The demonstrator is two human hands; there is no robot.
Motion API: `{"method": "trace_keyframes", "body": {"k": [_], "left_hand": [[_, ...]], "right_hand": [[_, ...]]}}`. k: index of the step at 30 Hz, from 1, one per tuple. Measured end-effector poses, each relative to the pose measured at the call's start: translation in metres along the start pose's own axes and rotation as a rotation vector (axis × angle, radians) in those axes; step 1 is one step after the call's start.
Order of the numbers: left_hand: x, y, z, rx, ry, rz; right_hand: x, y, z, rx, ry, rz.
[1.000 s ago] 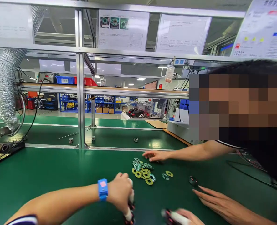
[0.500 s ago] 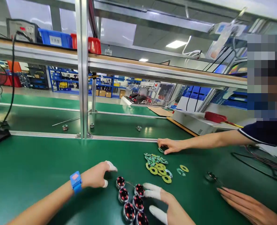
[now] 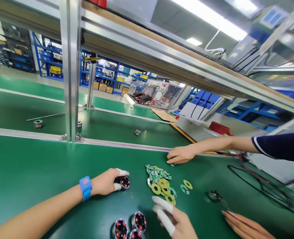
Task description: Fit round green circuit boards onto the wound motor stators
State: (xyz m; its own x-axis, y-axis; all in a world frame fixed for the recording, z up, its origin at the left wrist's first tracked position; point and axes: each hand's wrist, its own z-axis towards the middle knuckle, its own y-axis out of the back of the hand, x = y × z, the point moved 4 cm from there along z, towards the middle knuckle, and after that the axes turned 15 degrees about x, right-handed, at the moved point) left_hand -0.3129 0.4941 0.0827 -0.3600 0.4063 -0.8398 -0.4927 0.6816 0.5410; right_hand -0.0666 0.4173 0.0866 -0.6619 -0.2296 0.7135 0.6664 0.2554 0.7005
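Note:
My left hand (image 3: 107,182), with white finger covers and a blue wristband, grips a small round motor stator (image 3: 125,182) between thumb and finger. The stator has a dark and copper-red face, and a thin wire trails from it. Below my hands stand several more such motor stators (image 3: 140,221) in metal rings, partly cut off by the lower edge. My right hand (image 3: 173,215), also in white finger covers, has its fingers bent together beside them. Something dark shows under those fingers, too hidden to name.
Yellow rings (image 3: 156,189) and green ring-shaped circuit boards (image 3: 155,173) lie piled mid-table. A co-worker's hand (image 3: 180,155) touches the table behind them; another hand (image 3: 244,225) is at right near a wired stator (image 3: 214,195). A metal post (image 3: 70,73) rises at left.
My left hand has gone from open to holding a stator. My right hand's fingers have drawn together, away from the group, which shows fewer stators. The view has tilted and shifted.

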Motion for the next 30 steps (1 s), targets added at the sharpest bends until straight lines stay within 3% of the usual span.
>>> {"method": "trace_keyframes", "body": {"k": [3, 7, 11, 14, 17, 19, 21, 23, 25, 27, 30], "left_hand": [[-0.001, -0.005, 0.011, 0.011, -0.029, -0.004], [-0.006, -0.01, 0.019, -0.013, -0.033, 0.026], [-0.006, -0.01, 0.027, -0.043, -0.025, 0.075], [-0.005, -0.01, 0.031, -0.053, -0.026, 0.082], [-0.003, -0.01, 0.031, -0.062, -0.018, 0.062], [-0.003, -0.01, 0.03, -0.059, -0.023, 0.054], [-0.004, -0.01, 0.029, -0.054, -0.028, 0.05], [-0.004, -0.01, 0.029, -0.044, -0.014, 0.052], [-0.003, -0.009, 0.028, -0.03, 0.009, 0.055], [-0.001, -0.007, 0.026, -0.026, 0.022, 0.046], [0.002, 0.0, 0.023, -0.076, 0.026, 0.029]], "right_hand": [[0.002, -0.01, 0.032, 0.043, 0.054, -0.04], [0.034, -0.021, 0.063, 0.097, 0.38, -0.343], [0.059, -0.033, 0.071, 0.103, 0.735, -0.63], [0.061, -0.043, 0.07, 0.198, 0.809, -0.728], [0.057, -0.042, 0.068, 0.332, 0.749, -0.728], [0.051, -0.028, 0.07, 0.348, 0.668, -0.637], [0.038, -0.003, 0.08, 0.176, 0.484, -0.545], [0.02, 0.025, 0.095, -0.079, 0.183, -0.567], [0.003, 0.043, 0.11, -0.165, -0.091, -0.715], [-0.004, 0.048, 0.123, -0.088, -0.195, -0.842], [-0.003, 0.04, 0.131, 0.031, -0.123, -0.845]]}}
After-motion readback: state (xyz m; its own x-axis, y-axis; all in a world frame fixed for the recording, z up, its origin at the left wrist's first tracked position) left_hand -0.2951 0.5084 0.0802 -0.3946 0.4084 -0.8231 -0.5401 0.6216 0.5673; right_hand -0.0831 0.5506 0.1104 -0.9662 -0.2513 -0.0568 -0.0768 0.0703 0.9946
